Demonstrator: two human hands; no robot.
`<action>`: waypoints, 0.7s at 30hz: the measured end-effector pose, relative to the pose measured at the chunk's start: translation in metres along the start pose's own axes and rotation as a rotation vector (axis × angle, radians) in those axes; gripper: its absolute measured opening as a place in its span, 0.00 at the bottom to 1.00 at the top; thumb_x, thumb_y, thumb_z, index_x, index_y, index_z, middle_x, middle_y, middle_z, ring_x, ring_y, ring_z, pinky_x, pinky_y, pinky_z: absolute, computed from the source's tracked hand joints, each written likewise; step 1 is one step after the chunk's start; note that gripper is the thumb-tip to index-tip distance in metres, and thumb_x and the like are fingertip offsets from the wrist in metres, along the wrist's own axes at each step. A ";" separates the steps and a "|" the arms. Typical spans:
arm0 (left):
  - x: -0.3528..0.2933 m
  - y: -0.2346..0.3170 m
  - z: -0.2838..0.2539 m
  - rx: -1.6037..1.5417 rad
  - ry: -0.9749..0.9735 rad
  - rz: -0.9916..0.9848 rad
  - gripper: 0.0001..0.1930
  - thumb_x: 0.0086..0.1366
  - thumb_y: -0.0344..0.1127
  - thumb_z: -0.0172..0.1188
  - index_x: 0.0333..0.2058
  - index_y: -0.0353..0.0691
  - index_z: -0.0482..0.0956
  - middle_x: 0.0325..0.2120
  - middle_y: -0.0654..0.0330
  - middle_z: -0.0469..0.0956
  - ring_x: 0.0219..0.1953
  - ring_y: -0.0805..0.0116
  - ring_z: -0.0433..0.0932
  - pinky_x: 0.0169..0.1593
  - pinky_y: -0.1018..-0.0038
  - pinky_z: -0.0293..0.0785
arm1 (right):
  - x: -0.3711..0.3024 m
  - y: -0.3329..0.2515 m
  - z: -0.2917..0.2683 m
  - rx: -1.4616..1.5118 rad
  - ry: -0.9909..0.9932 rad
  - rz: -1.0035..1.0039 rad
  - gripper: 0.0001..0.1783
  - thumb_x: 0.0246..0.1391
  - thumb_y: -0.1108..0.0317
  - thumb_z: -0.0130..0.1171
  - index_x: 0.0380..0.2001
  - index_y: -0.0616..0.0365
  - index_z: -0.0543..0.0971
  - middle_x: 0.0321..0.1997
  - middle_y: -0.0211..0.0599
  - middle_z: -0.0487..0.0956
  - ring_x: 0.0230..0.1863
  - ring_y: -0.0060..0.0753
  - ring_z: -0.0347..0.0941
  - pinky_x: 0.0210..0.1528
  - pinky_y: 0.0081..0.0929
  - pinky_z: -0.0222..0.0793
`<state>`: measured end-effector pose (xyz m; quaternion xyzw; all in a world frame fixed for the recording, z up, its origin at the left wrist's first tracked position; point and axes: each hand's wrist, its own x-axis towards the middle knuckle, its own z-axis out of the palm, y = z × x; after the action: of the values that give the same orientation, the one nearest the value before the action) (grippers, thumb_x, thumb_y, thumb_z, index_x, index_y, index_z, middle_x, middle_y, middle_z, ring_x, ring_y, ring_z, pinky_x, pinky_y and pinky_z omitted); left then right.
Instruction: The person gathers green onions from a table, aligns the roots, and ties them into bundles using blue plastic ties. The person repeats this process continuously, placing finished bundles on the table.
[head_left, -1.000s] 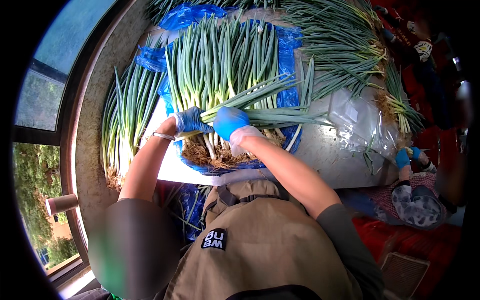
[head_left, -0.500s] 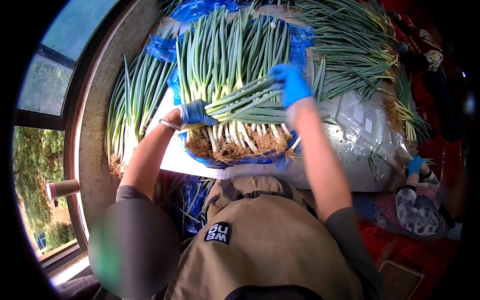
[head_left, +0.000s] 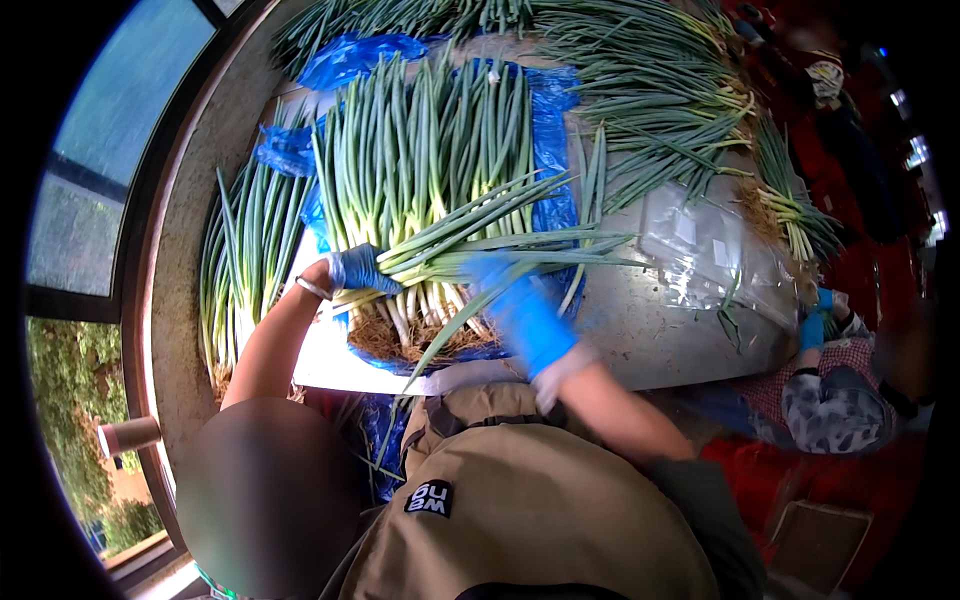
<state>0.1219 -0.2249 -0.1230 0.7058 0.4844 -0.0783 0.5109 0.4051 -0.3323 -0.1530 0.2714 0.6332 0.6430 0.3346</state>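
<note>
My left hand [head_left: 362, 270], in a blue glove, is closed around the lower stems of a small bunch of spring onions [head_left: 470, 222], whose green tops point right. My right hand [head_left: 515, 305], also blue-gloved, is smeared by motion beside the bunch's leaves, so its fingers cannot be made out. One long green leaf [head_left: 448, 332] bends down past it toward the table's front edge. Under and behind the bunch lies a thick row of spring onions [head_left: 415, 160], tops away from me and brown roots near me, on blue plastic sheeting [head_left: 553, 130].
More spring onions lie at the left [head_left: 250, 255] by the window ledge and in a large heap [head_left: 640, 90] at the far right. Clear plastic bags [head_left: 690, 235] rest on the metal table [head_left: 640, 335]. A co-worker's gloved hand [head_left: 812, 330] is at the right edge.
My right hand has swept down and toward me from the leaf tips. A long leaf now hangs down from the bunch. My left hand keeps its hold; the view has shifted.
</note>
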 end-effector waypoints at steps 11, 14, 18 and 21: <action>-0.005 -0.025 0.025 -0.192 0.145 0.094 0.20 0.45 0.36 0.73 0.37 0.36 0.79 0.31 0.61 0.81 0.34 0.76 0.76 0.40 0.76 0.72 | 0.042 0.062 0.178 2.470 0.025 0.609 0.14 0.52 0.69 0.56 0.44 0.56 0.77 0.40 0.42 0.80 0.41 0.35 0.76 0.45 0.30 0.70; -0.002 -0.033 0.029 -0.217 0.158 0.163 0.19 0.45 0.38 0.72 0.36 0.36 0.80 0.28 0.59 0.81 0.31 0.75 0.77 0.39 0.75 0.73 | 0.066 0.028 0.207 2.168 0.175 0.300 0.16 0.50 0.69 0.57 0.44 0.55 0.77 0.39 0.47 0.79 0.41 0.43 0.75 0.45 0.32 0.70; 0.000 -0.035 0.029 -0.133 0.158 0.170 0.21 0.45 0.42 0.72 0.36 0.38 0.79 0.27 0.57 0.81 0.29 0.72 0.78 0.37 0.74 0.73 | 0.079 0.023 0.207 2.054 0.107 0.075 0.14 0.49 0.73 0.55 0.41 0.55 0.79 0.35 0.47 0.78 0.37 0.46 0.73 0.40 0.35 0.70; -0.005 -0.028 0.027 -0.149 0.167 0.154 0.20 0.46 0.41 0.72 0.37 0.37 0.79 0.28 0.58 0.81 0.30 0.74 0.78 0.37 0.74 0.73 | 0.087 0.034 0.209 2.287 -0.085 0.028 0.09 0.51 0.70 0.54 0.35 0.58 0.80 0.33 0.41 0.79 0.36 0.36 0.74 0.37 0.30 0.69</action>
<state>0.1082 -0.2491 -0.1512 0.7052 0.4739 0.0563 0.5243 0.5093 -0.1317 -0.1149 0.4454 0.8326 -0.3153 -0.0942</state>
